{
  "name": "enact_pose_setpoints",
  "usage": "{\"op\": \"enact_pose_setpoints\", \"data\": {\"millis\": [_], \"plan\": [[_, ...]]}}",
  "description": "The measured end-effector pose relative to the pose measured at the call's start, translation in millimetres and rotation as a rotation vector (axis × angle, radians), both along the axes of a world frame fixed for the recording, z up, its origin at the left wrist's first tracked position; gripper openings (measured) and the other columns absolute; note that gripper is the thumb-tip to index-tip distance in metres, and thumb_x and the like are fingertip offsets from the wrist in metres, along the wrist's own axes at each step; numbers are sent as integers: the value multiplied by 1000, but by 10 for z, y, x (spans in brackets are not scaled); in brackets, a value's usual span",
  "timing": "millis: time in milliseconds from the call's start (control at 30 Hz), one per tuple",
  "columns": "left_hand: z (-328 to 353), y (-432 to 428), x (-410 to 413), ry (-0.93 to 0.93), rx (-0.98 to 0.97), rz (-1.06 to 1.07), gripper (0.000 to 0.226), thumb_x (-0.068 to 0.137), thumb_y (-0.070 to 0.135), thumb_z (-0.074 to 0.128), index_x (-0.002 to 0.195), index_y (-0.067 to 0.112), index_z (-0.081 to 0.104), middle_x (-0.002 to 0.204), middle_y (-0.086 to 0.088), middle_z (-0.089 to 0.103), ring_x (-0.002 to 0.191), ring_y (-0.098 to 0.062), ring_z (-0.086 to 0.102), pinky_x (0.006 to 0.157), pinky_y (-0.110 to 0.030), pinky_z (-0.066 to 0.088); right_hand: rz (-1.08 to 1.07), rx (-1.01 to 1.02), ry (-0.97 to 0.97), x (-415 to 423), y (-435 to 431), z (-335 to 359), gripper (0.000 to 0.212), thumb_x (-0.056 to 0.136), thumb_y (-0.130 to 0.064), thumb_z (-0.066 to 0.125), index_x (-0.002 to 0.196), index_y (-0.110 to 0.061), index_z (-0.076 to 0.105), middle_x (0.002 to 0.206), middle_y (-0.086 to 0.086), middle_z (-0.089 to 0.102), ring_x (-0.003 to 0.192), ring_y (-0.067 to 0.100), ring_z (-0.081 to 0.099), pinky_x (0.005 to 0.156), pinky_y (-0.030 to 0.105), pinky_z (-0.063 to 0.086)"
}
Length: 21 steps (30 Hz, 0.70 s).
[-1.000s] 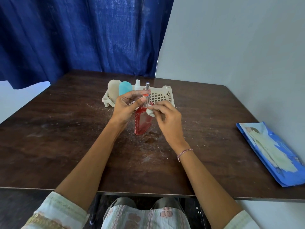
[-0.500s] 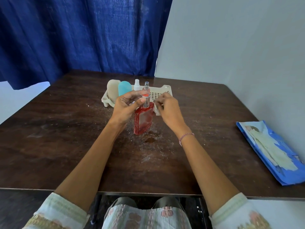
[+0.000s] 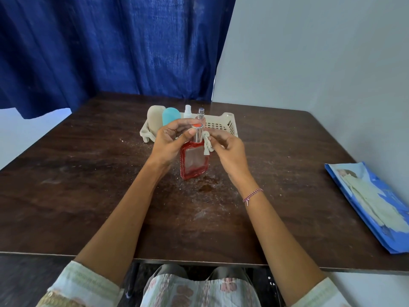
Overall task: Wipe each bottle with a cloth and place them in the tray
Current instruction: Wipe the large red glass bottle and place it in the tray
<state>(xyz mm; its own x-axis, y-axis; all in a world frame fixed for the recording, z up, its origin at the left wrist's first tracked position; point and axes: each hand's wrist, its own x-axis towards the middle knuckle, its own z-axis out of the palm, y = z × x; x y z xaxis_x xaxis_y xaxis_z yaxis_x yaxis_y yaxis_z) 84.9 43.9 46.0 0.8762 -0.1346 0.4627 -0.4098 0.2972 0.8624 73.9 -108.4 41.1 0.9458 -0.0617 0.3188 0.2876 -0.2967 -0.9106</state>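
Observation:
A flat red perfume bottle with a silver neck stands upright on the dark wooden table, just in front of the tray. My left hand grips its upper part, fingers curled round the neck. My right hand pinches a small crumpled pale cloth against the bottle's right shoulder. Behind the hands sits a cream slotted tray. In it stand a beige bottle, a light blue bottle, a small white bottle and a slim clear spray bottle.
A blue plastic packet with pale cloths lies at the table's right edge. A blue curtain hangs behind the table and a grey wall stands to the right. The tabletop shows dusty specks and a brown stain near the bottle.
My right hand with the cloth slid up from the bottle's body to its right shoulder beside the neck. The left hand kept its hold on the top.

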Motion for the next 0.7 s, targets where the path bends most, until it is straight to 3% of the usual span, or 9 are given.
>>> {"op": "enact_pose_setpoints", "data": {"millis": [100,233,400,467,533,600,700], "plan": [[-10,9,17,18,-8,-11,21,81,13,62,98,22,70,99,5,74,98,-12,68,80,-23,55,74,157,79,-8,-45,-51,17,92,-13,58,101,-23,68,107,-1,69,107,17,61,94,41,51],[-6,26,18,55,7,-6,19,89,4,55,105,11,62,98,6,74,96,-11,68,79,-22,55,81,203,67,-19,-95,-44,17,88,-11,63,103,-18,69,109,3,69,106,18,62,93,43,51],[5,0,-1,-27,89,77,18,95,2,48,103,12,60,96,13,71,92,-6,66,80,-20,53,-28,-47,-160,-55,-49,-19,17,82,-19,70,99,-20,71,100,-6,67,96,9,60,85,39,54],[-3,-30,-16,-62,122,139,15,96,6,50,101,15,60,97,12,70,93,-7,65,80,-22,53,-45,-114,-245,-77,-16,-26,19,81,-20,71,99,-17,72,96,-10,63,94,7,59,84,38,54],[-24,-56,-23,-108,171,175,10,94,17,55,104,15,56,104,-1,69,97,-16,66,81,-30,55,-38,-141,-294,-98,17,-43,19,81,-21,71,99,-14,72,95,-9,61,93,8,59,82,38,55],[-57,-76,-10,-159,281,254,25,91,33,57,109,17,49,107,-11,67,97,-22,67,80,-37,57,-36,-149,-340,-119,43,-62,20,82,-20,71,99,-11,72,95,-7,60,94,10,60,80,35,55],[-86,-112,0,-215,437,395,26,95,38,51,113,20,43,103,-4,66,88,-16,67,74,-39,57,4,-107,-358,-145,36,-64,17,81,-14,72,98,-9,72,95,-6,60,92,9,61,75,26,56]]}}
